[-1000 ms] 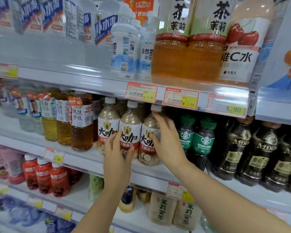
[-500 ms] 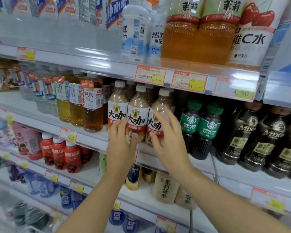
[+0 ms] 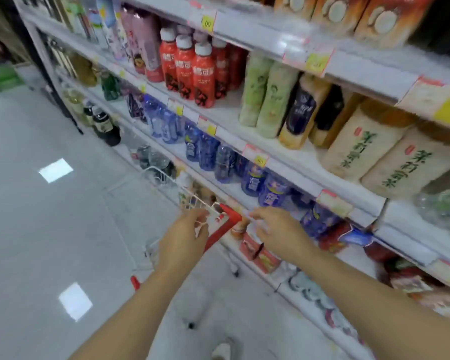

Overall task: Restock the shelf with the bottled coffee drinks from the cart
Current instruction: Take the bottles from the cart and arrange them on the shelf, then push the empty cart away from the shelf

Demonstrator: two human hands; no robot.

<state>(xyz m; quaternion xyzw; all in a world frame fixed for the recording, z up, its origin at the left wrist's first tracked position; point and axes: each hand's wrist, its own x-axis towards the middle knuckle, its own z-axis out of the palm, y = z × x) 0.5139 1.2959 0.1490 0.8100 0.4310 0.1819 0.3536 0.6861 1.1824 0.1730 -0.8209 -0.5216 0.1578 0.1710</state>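
Note:
The frame is blurred by motion. The white wire cart [image 3: 166, 181] with a red handle [image 3: 229, 213] stands on the floor against the shelving. Brownish bottles [image 3: 205, 194] show dimly inside it; I cannot make out their labels. My left hand [image 3: 185, 236] hovers at the cart's near rim just left of the handle, fingers loosely curled and holding nothing. My right hand [image 3: 279, 233] is just right of the handle, in front of the low shelves, fingers apart and empty. The coffee-drink shelf row is out of view above.
Shelves [image 3: 291, 162] run along the right with red bottles [image 3: 192, 66], green bottles [image 3: 265, 100], blue bottles [image 3: 203, 149] and tea bottles [image 3: 366, 149]. Dark bottles [image 3: 104, 126] stand near the floor at far left. Grey tiled floor [image 3: 50, 229] spreads to the left.
Both hands have left the coffee bottles on the shelf and dropped toward the cart. The view has swung down and to the left, bringing the floor and cart into sight.

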